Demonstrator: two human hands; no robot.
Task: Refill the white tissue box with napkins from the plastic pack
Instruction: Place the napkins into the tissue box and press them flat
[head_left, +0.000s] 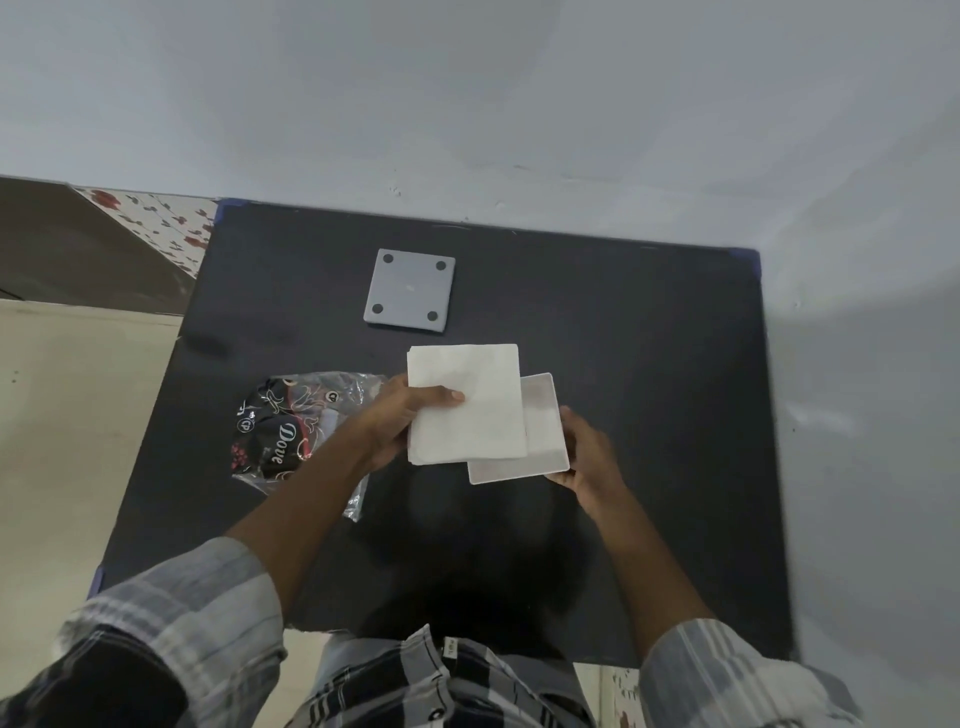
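A: At the centre of the black table (623, 332), your left hand (400, 421) grips a stack of white napkins (467, 405), thumb on top, over the open white tissue box (543, 447).

B: And your right hand (587, 457)?

A: It clasps the box's right near corner, fingers around the wall.

B: Left of your left wrist lies the crumpled plastic pack (291, 431), printed "Dove". Beyond the napkins, well apart, a grey square lid (410, 290) rests flat, four round pads showing.
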